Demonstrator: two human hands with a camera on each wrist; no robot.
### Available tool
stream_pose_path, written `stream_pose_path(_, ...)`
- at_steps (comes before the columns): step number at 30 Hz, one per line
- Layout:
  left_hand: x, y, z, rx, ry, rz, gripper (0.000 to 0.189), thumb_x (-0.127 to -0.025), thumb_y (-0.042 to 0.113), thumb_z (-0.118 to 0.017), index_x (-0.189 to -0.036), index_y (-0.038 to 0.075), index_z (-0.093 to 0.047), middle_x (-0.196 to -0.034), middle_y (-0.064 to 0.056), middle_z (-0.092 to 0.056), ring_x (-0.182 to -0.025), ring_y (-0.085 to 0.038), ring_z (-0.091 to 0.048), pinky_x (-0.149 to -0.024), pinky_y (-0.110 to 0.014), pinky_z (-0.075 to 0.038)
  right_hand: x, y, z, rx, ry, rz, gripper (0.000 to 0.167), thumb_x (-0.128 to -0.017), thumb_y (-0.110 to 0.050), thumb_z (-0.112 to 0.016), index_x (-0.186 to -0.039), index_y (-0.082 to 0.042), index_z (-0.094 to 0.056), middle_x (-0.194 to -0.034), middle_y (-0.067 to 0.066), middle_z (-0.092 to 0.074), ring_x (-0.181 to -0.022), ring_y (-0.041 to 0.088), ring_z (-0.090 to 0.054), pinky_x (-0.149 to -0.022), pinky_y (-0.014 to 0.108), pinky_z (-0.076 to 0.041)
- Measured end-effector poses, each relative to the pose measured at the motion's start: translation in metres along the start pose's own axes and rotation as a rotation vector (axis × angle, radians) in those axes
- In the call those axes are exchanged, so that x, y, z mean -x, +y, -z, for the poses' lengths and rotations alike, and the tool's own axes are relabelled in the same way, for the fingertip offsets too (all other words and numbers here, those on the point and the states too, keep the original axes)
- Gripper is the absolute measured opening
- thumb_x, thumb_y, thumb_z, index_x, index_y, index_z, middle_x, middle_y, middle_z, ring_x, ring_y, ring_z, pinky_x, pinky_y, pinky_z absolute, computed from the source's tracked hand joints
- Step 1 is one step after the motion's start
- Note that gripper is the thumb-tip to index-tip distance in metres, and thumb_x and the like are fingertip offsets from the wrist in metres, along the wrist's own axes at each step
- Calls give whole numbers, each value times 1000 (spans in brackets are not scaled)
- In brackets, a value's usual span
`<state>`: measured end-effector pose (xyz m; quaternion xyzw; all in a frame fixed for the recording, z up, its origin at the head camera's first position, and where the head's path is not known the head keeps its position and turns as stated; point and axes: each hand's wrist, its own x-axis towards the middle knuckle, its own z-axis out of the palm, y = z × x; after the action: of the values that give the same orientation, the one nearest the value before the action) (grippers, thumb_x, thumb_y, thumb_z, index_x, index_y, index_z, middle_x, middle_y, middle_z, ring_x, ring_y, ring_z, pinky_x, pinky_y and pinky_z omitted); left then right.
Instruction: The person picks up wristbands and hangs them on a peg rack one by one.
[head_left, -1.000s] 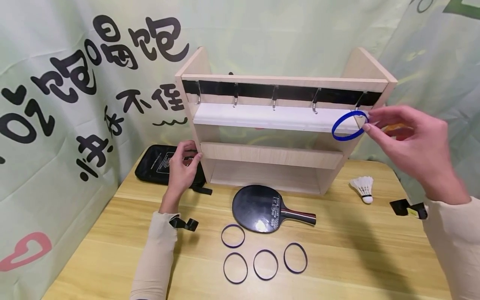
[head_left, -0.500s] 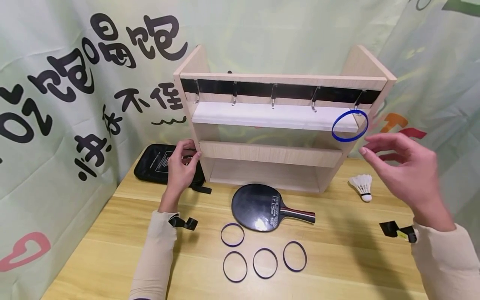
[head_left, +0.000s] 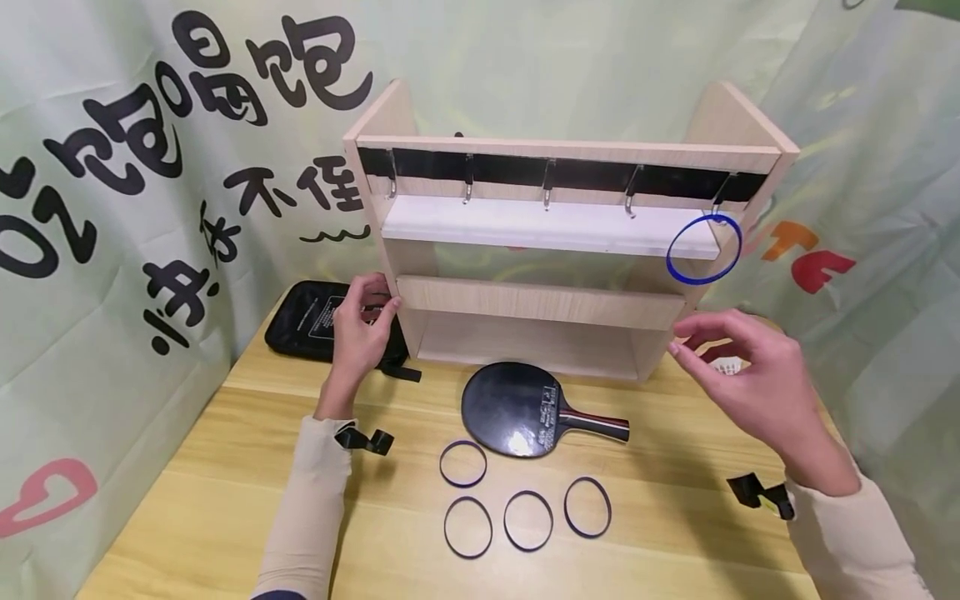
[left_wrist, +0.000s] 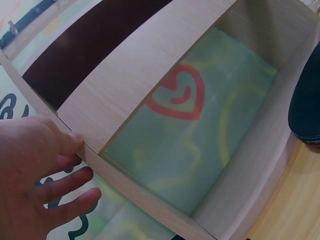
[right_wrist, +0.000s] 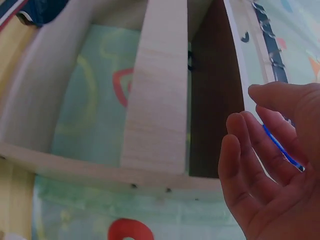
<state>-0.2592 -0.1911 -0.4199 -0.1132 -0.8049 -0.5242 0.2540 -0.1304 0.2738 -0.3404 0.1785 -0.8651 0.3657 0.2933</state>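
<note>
A bright blue ring (head_left: 702,282) hangs from the rightmost metal hook (head_left: 722,193) of a pale wooden shelf rack (head_left: 540,302). My right hand (head_left: 753,392) is below and to the right of that ring, empty, with thumb and fingertips apart in the right wrist view. At the rack's left side panel is my left hand (head_left: 362,329); in the left wrist view its thumb touches the panel's front edge while the other fingers (left_wrist: 70,207) lie loosely extended outside it. Several dark blue rings, one of them a front ring (head_left: 528,547), lie flat on the wooden table (head_left: 202,500).
A black table tennis bat (head_left: 510,408) lies before the rack, its handle pointing right. Behind my left hand is a black zipped case (head_left: 296,321). A shuttlecock (head_left: 726,365) is partly hidden by my right hand. More hooks line the rack's black strip (head_left: 506,171).
My right hand has let go of the blue ring, which now hangs on the rightmost hook. The hand has then moved down and to the left. My left hand stays at the rack.
</note>
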Motion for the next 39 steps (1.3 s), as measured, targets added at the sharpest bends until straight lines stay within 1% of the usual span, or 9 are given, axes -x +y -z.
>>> stream_pose_path(2, -1, 1, -1, 17, -3, -4, 35, -102, 7, -77, -134, 3, -65, -123, -19, -75, -108, -32, -75, -86, -26, -60, 3, 0, -5, 1, -17, 25, 38, -77, 16, -89, -108, -4, -81, -98, -12, -77, -87, -15, -64, -77, 4, -53)
stream_pose_path(5, 0, 0, -1, 51, 1, -9, 36, -101, 4, -77, -134, 1, -64, -122, -21, -75, -105, -32, -74, -81, -13, -57, 8, 2, -13, 3, -48, 62, 38, -76, 17, -89, -108, -4, -80, -95, 4, -80, -87, -15, -64, -75, 6, -54)
stream_pose_path(7, 0, -1, 0, 60, 3, -9, 36, -101, 3, -77, -134, 1, -64, -122, -21, -75, -105, -31, -74, -80, -11, -56, 13, 3, -19, 0, -72, 65, 38, -77, 16, -89, -107, -4, -79, -94, 8, -81, -87, -14, -64, -74, 7, -55)
stream_pose_path(13, 2, -2, 2, 56, -4, -2, 36, -100, 4, -78, -134, 2, -64, -122, -20, -75, -104, -26, -72, -79, -13, -57, 28, 5, -35, 14, -160, 33, 34, -80, 10, -90, -105, -9, -79, -95, 1, -81, -86, -6, -66, -75, 10, -56)
stream_pose_path(20, -1, -2, 3, 52, -5, -9, 36, -101, 3, -77, -134, 2, -64, -123, -19, -75, -103, -22, -71, -78, -16, -58, 45, 7, -54, -9, -260, 54, 34, -80, 5, -92, -104, -15, -79, -100, -4, -83, -90, 7, -75, -81, 15, -57)
stream_pose_path(26, -5, -1, 4, 46, -7, -12, 36, -101, 4, -77, -135, 3, -64, -123, -20, -75, -104, -24, -72, -77, -11, -56, 56, 12, -67, -62, -297, 45, 32, -81, 7, -91, -102, -14, -79, -99, -1, -83, -88, 5, -75, -80, 20, -61)
stream_pose_path(30, -3, -1, 4, 44, -13, 6, 37, -102, 6, -77, -136, 4, -64, -123, -20, -76, -104, -26, -72, -78, -10, -56, 63, 13, -69, -89, -320, 52, 29, -82, 7, -90, -101, -13, -80, -99, -1, -83, -87, 4, -74, -79, 20, -61)
stream_pose_path(33, -1, -1, 4, 44, -15, 20, 36, -102, 6, -77, -136, 4, -64, -122, -20, -76, -104, -26, -72, -78, -11, -56, 68, 13, -70, -90, -339, 56, 30, -81, 6, -90, -101, -15, -81, -98, -3, -84, -87, 2, -74, -77, 22, -62)
stream_pose_path(39, -1, -2, 2, 38, -18, 6, 37, -101, 5, -78, -135, 6, -65, -122, -20, -76, -104, -27, -73, -79, -18, -58, 81, 15, -72, -122, -445, 25, 32, -82, 5, -89, -104, -16, -81, -94, -5, -82, -85, -4, -69, -70, 25, -62)
